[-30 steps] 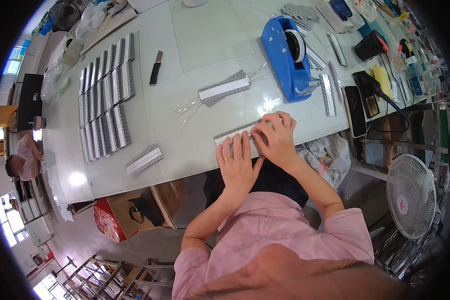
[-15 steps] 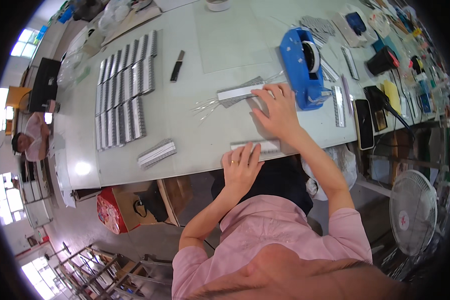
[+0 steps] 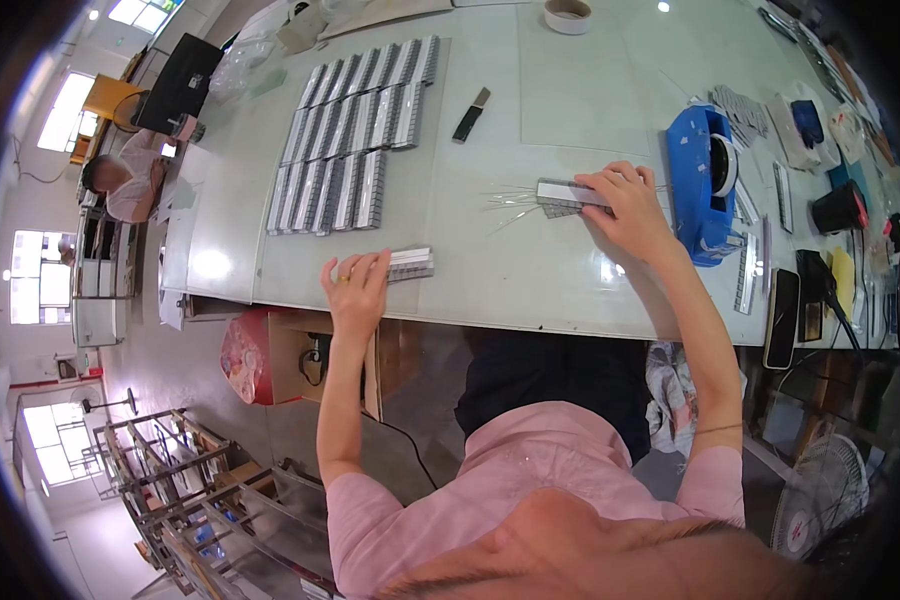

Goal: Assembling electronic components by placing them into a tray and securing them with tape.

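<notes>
A glossy pale-green worktable [image 3: 530, 285] spans the workshop; clock directions here are read from the right hand [image 3: 625, 205]. That hand has its fingers bent over the right end of a stack of grey-gridded, white-banded strips [image 3: 560, 190], just off at nine o'clock; how firmly it grips cannot be told. Between eight and nine, the left hand [image 3: 355, 295] has its fingertips at the left end of a smaller strip pile [image 3: 412, 264]; whether they pinch or merely rest is unclear. Thin clear strands [image 3: 510, 198] fan out from the stack's left end and could catch or tangle if it is dragged; its angled layers might slide apart under an uneven hold. A careless sideways push could knock the blue tape dispenser [image 3: 688, 150], near at three o'clock, which holds a tape roll [image 3: 727, 165]. A bare-bladed knife [image 3: 470, 115] at ten could nick a sweeping hand. At two, a white box [image 3: 788, 125] bears a dark blue item [image 3: 809, 118]; the black cup [image 3: 838, 207] at three hides its contents. Toward eight, below the table, an open cardboard box [image 3: 288, 372] holds something dark [image 3: 320, 348], too shadowed to identify.
</notes>
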Demonstrator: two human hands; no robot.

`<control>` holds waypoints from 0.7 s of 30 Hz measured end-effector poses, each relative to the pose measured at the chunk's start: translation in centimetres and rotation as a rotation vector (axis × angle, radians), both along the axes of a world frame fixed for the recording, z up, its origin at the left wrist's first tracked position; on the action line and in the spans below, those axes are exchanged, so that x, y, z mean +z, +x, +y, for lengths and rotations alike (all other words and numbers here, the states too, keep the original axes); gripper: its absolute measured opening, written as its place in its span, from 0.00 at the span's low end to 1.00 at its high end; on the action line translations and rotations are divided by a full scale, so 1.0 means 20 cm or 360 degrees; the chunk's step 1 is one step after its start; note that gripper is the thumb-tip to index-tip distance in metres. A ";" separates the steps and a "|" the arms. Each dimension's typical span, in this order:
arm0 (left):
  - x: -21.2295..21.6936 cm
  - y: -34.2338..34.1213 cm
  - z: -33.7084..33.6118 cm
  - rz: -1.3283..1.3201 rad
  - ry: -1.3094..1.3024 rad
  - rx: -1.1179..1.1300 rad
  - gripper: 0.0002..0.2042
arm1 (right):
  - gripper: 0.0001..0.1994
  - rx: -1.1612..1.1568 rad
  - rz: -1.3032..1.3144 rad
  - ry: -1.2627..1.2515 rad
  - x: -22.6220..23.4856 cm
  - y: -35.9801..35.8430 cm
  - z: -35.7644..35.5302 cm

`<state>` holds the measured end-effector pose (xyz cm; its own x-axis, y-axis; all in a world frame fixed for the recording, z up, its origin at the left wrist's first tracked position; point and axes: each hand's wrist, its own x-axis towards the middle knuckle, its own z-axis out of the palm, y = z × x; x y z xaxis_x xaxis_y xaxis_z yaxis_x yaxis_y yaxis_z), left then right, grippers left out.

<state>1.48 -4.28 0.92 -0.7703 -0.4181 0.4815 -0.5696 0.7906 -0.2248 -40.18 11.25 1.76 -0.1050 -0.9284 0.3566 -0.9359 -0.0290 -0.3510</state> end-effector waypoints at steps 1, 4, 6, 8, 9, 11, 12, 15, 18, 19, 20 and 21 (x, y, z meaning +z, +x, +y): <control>0.00 0.02 -0.03 -0.0012 0.0087 -0.0050 0.19 | 0.20 0.0018 -0.0101 0.0060 0.00 -0.01 -0.01; 0.03 -0.01 0.04 0.0008 0.0087 -0.0075 0.19 | 0.21 -0.0009 -0.0364 0.0126 0.03 -0.01 0.02; 0.04 -0.07 0.13 0.0079 -0.0002 -0.0098 0.20 | 0.23 0.0014 -0.0525 0.0110 0.05 0.01 0.05; 0.03 -0.19 0.29 0.0038 0.0245 -0.0243 0.21 | 0.24 0.0041 -0.0436 0.0040 0.02 0.08 0.16; 0.03 -0.27 0.40 0.0108 0.0272 -0.0371 0.21 | 0.25 0.0060 -0.0379 0.0091 0.03 0.14 0.22; 0.02 -0.47 0.62 0.0225 0.0457 -0.0515 0.23 | 0.26 0.0105 -0.0258 0.0094 0.00 0.26 0.34; 0.02 -0.56 0.72 0.0268 0.0616 -0.0539 0.24 | 0.27 0.0085 -0.0239 0.0058 -0.03 0.30 0.39; -0.03 -0.74 0.88 0.0226 0.0845 -0.0506 0.27 | 0.27 -0.0011 -0.0221 -0.0058 -0.03 0.37 0.47; -0.02 -0.81 0.91 0.0223 0.0958 -0.0447 0.30 | 0.21 -0.0154 -0.0035 -0.0278 -0.01 0.37 0.59; -0.03 -0.82 0.91 0.0201 0.1020 -0.0421 0.31 | 0.18 -0.0242 -0.0059 -0.0329 -0.04 0.37 0.66; -0.03 -0.84 0.91 0.0204 0.1031 -0.0440 0.31 | 0.15 -0.0333 -0.0081 -0.0384 -0.04 0.36 0.70; -0.02 -0.84 0.90 0.0153 0.1009 -0.0402 0.32 | 0.12 -0.0409 -0.0058 -0.0395 -0.03 0.35 0.72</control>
<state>-15.42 13.72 0.53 -0.8474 -0.4547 0.2742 -0.3447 0.8639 0.3672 -33.23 25.70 1.16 -0.3406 -0.7558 0.5593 -0.9106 0.1171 -0.3962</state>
